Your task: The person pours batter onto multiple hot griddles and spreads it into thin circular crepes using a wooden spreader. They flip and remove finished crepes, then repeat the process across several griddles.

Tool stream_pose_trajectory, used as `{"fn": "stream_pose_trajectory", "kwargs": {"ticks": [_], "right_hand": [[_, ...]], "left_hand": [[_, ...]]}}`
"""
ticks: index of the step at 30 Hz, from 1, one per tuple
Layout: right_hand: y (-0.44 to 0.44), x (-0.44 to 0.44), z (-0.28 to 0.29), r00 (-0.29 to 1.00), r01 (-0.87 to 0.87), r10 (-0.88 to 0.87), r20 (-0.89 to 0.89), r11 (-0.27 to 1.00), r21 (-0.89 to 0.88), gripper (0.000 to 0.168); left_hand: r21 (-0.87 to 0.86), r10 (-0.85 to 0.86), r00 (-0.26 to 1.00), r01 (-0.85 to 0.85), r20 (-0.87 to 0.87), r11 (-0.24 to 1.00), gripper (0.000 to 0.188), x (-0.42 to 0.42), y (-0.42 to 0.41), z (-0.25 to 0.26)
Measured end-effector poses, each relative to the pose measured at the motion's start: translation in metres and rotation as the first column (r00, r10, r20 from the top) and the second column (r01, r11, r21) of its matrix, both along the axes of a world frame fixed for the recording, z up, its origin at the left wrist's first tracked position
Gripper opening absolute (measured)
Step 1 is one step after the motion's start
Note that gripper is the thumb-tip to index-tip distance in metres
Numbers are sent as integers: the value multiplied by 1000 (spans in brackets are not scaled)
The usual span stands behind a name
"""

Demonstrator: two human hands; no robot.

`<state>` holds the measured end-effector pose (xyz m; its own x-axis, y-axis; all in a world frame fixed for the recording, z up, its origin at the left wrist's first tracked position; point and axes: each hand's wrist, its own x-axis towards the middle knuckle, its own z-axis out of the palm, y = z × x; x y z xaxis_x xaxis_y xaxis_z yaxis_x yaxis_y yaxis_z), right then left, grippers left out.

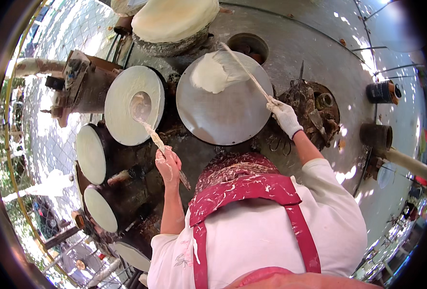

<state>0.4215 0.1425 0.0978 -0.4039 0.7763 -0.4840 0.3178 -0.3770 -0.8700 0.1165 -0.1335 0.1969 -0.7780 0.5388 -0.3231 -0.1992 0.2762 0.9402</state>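
My bare left hand (168, 162), smeared with batter, grips the handle of a batter-coated ladle (152, 133). The ladle's round bowl shows over a pale, batter-covered round griddle (117, 108) on the left; whether it touches the surface I cannot tell. In a white knitted glove, my right hand (284, 116) holds a long thin batter-crusted stick (248, 74). It slants over the large round metal griddle (224, 115) in front of me. A pool of white batter (209, 74) lies on that griddle's far part, with a thin streaky smear to its right.
A stack of pale round sheets (175, 18) rests beyond the griddle. Several more coated griddles, including one at the left (91, 154), curve around my left side. Right of my glove sits a rusty, debris-covered round base (316, 112). A metal cylinder (376, 137) stands farther right.
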Motion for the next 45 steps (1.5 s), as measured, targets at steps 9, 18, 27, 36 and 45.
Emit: {"fn": "stream_pose_trajectory", "kwargs": {"ticks": [9,18,27,36,45], "right_hand": [[33,-7,-11,931,-361,366,-7,919,158,44],[51,-6,10,849,-514,529,-10,820,-250,38],[89,-23,-2,754,-650,656,-30,737,-185,37],[129,-38,22,678,-723,713,179,691,-14,40],[141,-17,8,712,-702,702,-5,712,-27,40]], "left_hand": [[-79,91,995,-88,34,993,18,43,-4,4],[-153,169,984,-159,50,975,17,62,0,0],[-210,193,980,-178,55,961,20,70,-10,-8],[-299,146,989,-143,-12,943,21,53,-19,-32],[-654,-454,667,-67,-591,753,25,7,-2,-81]]}}
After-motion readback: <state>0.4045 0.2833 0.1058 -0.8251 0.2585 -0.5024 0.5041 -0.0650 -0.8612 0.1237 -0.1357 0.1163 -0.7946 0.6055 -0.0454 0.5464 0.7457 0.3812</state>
